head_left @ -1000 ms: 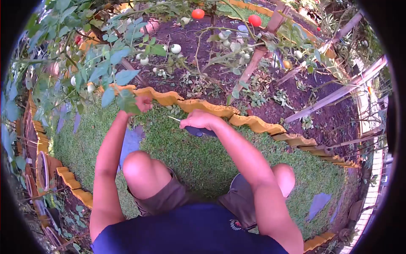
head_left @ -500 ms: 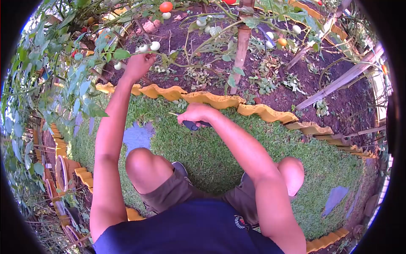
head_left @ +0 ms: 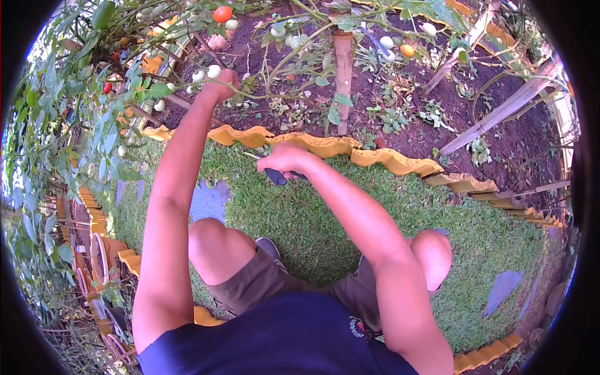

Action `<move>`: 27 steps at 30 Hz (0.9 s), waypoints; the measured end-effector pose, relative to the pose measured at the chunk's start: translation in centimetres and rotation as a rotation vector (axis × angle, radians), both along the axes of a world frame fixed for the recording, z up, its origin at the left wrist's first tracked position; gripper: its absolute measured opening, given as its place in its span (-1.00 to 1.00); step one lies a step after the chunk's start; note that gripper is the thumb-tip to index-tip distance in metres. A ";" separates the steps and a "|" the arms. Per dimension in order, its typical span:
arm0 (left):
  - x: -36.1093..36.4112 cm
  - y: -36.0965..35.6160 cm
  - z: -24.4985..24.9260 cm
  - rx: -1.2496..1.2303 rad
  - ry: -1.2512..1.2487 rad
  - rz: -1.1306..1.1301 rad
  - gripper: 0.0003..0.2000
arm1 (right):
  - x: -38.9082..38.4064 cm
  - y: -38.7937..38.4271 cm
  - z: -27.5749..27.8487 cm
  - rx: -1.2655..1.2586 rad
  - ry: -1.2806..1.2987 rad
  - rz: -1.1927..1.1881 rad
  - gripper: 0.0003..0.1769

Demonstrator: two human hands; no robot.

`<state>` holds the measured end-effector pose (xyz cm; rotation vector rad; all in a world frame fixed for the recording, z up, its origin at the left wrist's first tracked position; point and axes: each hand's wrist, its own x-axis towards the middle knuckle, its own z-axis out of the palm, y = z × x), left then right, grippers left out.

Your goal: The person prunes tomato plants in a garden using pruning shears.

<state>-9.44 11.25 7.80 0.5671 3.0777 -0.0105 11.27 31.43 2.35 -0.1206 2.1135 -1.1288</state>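
My left hand [head_left: 225,84] is stretched out to the tomato plant, beside two pale, unripe tomatoes [head_left: 214,71]. Its fingers look curled in and face away from me, so what they hold, if anything, is hidden. A thin green stem [head_left: 253,96] runs past that hand to the right. Nearer to me, over the yellow edging, my right hand [head_left: 284,159] is closed round black-handled scissors [head_left: 275,177]. Their thin metal tip points up and left, apart from the plant.
Wavy yellow edging [head_left: 319,145] separates the soil bed from the grass [head_left: 312,219]. A wooden stake [head_left: 343,81] stands ahead, and a slanting pole [head_left: 500,115] is at right. A red tomato [head_left: 222,14] hangs at the top. Dense foliage [head_left: 94,119] fills the left.
My left hand has moved slightly right and turned, so its fingers show less. The scissors in my right hand have shifted a little left and up. The view has moved slightly.
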 end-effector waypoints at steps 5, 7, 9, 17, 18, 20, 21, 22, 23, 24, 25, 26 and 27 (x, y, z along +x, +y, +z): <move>-0.6 0.7 0.6 0.295 -0.216 0.003 -0.86 | -1.0 -0.6 -1.0 -0.049 0.207 -0.282 -0.48; -1.2 0.9 0.6 0.399 -0.300 0.016 -0.88 | -1.4 -0.5 -0.8 -0.129 0.246 -0.389 -0.44; -1.3 1.1 1.0 0.371 -0.332 0.002 -0.88 | -2.1 -0.7 -0.9 -0.166 0.306 -0.456 -0.46; -0.1 1.8 2.9 0.244 -0.271 -0.054 -0.79 | -4.6 -1.1 -0.7 -0.330 0.438 -0.553 -0.52; 0.0 1.8 3.0 0.240 -0.266 -0.061 -0.79 | -4.9 -1.0 -0.8 -0.359 0.459 -0.552 -0.52; 0.1 1.8 3.2 0.213 -0.268 -0.072 -0.81 | -5.6 -1.3 -1.3 -0.403 0.437 -0.548 -0.54; 0.1 1.8 3.3 0.191 -0.275 -0.076 -0.81 | -5.7 -1.3 -1.2 -0.398 0.433 -0.542 -0.54; 0.1 1.8 3.4 0.169 -0.283 -0.081 -0.80 | -5.9 -1.2 -1.2 -0.393 0.430 -0.535 -0.55; 0.2 1.9 3.4 0.168 -0.293 -0.078 -0.81 | -6.1 -1.2 -1.1 -0.401 0.434 -0.517 -0.55; 0.1 1.9 3.4 0.166 -0.303 -0.076 -0.82 | -6.3 -1.2 -1.1 -0.409 0.440 -0.499 -0.55; 0.2 1.9 3.3 0.163 -0.314 -0.074 -0.82 | -6.4 -1.3 -1.1 -0.418 0.442 -0.482 -0.56; 0.1 1.9 3.3 0.144 -0.318 -0.072 -0.83 | -6.5 -1.4 -1.1 -0.435 0.439 -0.473 -0.56; 0.1 1.9 3.2 0.126 -0.321 -0.070 -0.83 | -6.5 -1.5 -0.9 -0.452 0.435 -0.464 -0.57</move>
